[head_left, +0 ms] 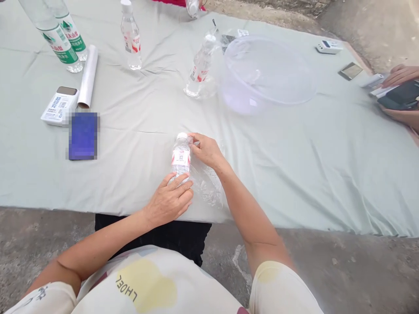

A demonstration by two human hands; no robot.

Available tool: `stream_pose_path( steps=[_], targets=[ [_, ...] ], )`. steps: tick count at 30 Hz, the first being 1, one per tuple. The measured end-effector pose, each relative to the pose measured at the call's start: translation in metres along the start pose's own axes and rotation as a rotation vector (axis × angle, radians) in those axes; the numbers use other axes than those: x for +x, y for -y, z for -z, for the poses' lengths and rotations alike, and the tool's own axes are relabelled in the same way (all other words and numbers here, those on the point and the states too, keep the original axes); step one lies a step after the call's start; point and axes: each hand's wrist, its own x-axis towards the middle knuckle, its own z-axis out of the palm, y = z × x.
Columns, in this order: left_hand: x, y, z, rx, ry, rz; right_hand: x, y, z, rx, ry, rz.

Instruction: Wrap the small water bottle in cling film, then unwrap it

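A small clear water bottle point(181, 158) with a white cap and a red-and-white label lies on the pale green cloth point(294, 165) near its front edge. My left hand point(170, 201) rests on the bottle's lower end, fingers flat and together. My right hand point(207, 150) pinches a sheet of clear plastic wrap point(207, 185) beside the cap. The wrap lies crumpled to the right of the bottle, between my two hands.
A clear plastic bowl point(266, 74) sits at the back, with two small bottles point(131, 37) point(200, 67) left of it. Two large green-labelled bottles point(62, 41), a wrap roll point(87, 76), a white box point(59, 105) and a blue card point(83, 136) lie left. Another person's hands point(401, 75) hold dark items far right.
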Motion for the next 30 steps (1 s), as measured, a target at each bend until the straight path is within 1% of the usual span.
stream_pose_path(
  steps=[3,4,5,6,8,10,12,14,15,16,17,18,19,20,21,22,23,24,25,27,28,30],
  targets=[
    [0.016,-0.011,-0.002,0.047,0.105,-0.032,-0.017,0.001,0.014,0.030,-0.244,-0.040],
    [0.021,-0.013,-0.003,0.060,0.132,-0.034,-0.025,0.006,0.017,0.057,-0.308,-0.030],
    [0.026,-0.016,-0.004,0.073,0.154,-0.033,-0.034,0.011,0.019,0.083,-0.335,-0.002],
    [0.031,-0.018,-0.006,0.084,0.174,-0.035,-0.043,0.018,0.019,0.105,-0.321,0.041],
    [0.040,-0.023,-0.011,0.100,0.194,-0.049,-0.059,0.029,0.016,0.099,-0.216,0.122],
    [0.047,-0.028,-0.016,0.099,0.203,-0.066,-0.070,0.034,0.010,0.002,-0.122,0.126],
    [0.052,-0.033,-0.020,0.035,0.220,-0.131,-0.078,0.032,0.007,-0.124,-0.111,0.032],
    [0.053,-0.038,-0.021,-0.141,0.231,-0.309,-0.085,0.023,0.007,-0.209,-0.155,-0.103],
    [0.053,-0.040,-0.020,-0.262,0.210,-0.407,-0.088,0.017,0.009,-0.224,-0.171,-0.165],
    [0.051,-0.041,-0.018,-0.378,0.166,-0.467,-0.092,0.011,0.011,-0.221,-0.177,-0.219],
    [0.050,-0.039,-0.015,-0.471,0.099,-0.470,-0.096,0.006,0.014,-0.200,-0.174,-0.266],
    [0.049,-0.036,-0.013,-0.527,0.009,-0.402,-0.100,0.000,0.017,-0.159,-0.163,-0.304],
    [0.048,-0.030,-0.011,-0.540,-0.089,-0.267,-0.105,-0.004,0.019,-0.100,-0.149,-0.334],
    [0.048,-0.023,-0.009,-0.513,-0.174,-0.096,-0.109,-0.008,0.022,-0.035,-0.142,-0.361],
    [0.050,-0.014,-0.009,-0.461,-0.228,0.074,-0.114,-0.012,0.024,0.021,-0.147,-0.384],
    [0.052,-0.005,-0.010,-0.403,-0.240,0.218,-0.118,-0.015,0.026,0.060,-0.168,-0.405],
    [0.055,0.004,-0.012,-0.352,-0.213,0.325,-0.122,-0.018,0.027,0.079,-0.200,-0.422],
    [0.059,0.011,-0.015,-0.312,-0.152,0.390,-0.126,-0.021,0.028,0.083,-0.240,-0.434],
    [0.063,0.016,-0.019,-0.290,-0.071,0.417,-0.129,-0.024,0.029,0.078,-0.279,-0.443],
    [0.071,0.017,-0.030,-0.300,0.071,0.409,-0.135,-0.032,0.028,0.070,-0.336,-0.452],
    [0.075,0.013,-0.035,-0.324,0.117,0.397,-0.137,-0.036,0.027,0.073,-0.344,-0.450],
    [0.083,-0.001,-0.044,-0.398,0.157,0.387,-0.140,-0.045,0.023,0.092,-0.342,-0.439]
  ],
)
